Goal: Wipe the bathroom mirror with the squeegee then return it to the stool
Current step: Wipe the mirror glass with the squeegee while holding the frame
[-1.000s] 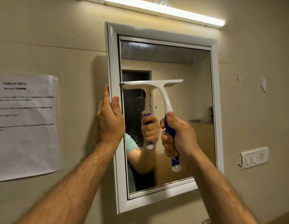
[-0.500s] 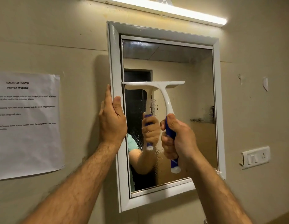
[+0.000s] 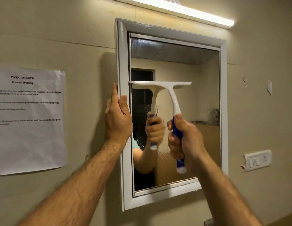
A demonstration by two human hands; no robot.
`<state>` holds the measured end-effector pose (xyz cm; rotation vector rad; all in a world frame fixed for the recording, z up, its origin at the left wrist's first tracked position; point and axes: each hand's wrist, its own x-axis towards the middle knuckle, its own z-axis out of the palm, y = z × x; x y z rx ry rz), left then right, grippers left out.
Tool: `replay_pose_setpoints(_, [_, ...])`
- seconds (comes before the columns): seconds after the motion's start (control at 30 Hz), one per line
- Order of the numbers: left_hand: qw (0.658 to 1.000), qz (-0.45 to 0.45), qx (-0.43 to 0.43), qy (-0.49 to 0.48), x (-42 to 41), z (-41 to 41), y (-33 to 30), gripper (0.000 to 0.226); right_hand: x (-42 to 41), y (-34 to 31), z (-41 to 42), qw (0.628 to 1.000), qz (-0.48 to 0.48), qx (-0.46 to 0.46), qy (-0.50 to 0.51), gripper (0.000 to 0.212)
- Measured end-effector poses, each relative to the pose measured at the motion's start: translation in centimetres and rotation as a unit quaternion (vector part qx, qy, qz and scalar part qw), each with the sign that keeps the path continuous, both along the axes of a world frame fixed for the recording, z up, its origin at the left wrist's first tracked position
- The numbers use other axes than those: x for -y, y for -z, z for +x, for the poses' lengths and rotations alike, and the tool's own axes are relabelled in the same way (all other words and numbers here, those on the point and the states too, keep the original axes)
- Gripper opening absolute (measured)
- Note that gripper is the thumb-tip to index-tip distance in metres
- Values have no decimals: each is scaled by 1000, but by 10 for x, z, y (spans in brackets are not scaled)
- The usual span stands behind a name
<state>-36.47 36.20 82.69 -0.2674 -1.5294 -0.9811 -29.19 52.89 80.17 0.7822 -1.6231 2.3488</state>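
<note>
Right hand (image 3: 185, 141) has a full fist grip on the blue handle of the squeegee (image 3: 166, 95), white blade flat against the mirror (image 3: 191, 98) glass, about mid-height and tight to the left edge. Left hand (image 3: 118, 119) is flat with straight fingers, bracing the white frame (image 3: 123, 62) on its left side. Water spots show on the lower glass. A printed task sheet (image 3: 29, 118) is taped to the wall left of the frame.

We are holding the squeegee (image 3: 165, 95), a white T-shaped tool with a blue handle, its blade lying level against the mirror (image 3: 187, 98) across the left half of the glass at about mid-height. The mirror is hanging upright in a white frame, droplets speckling its lower left part.
</note>
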Motion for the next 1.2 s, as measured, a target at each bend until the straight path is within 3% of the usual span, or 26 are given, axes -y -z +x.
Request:
replay_pose_setpoints(0.13, [1000, -4, -5, -1, 0, 0, 0, 48, 9, -50, 4, 999, -10, 7, -43, 54])
replay_pose_setpoints(0.33, [1000, -6, -6, 2, 0, 3, -1, 48, 17, -93, 1, 1000, -10, -18, 0, 53])
replay_pose_setpoints(0.63, [1000, 2, 2, 2, -1, 3, 0, 49, 18, -41, 2, 996, -49, 14, -68, 48])
replay_pose_setpoints(0.93, [1000, 7, 14, 14, -1, 2, 1, 50, 17, -86, 4, 1000, -18, -7, -17, 54])
replay_pose_setpoints(1.2, [1000, -1, 19, 12, 0, 0, 1, 51, 23, -26, -11, 999, -21, -22, -37, 54])
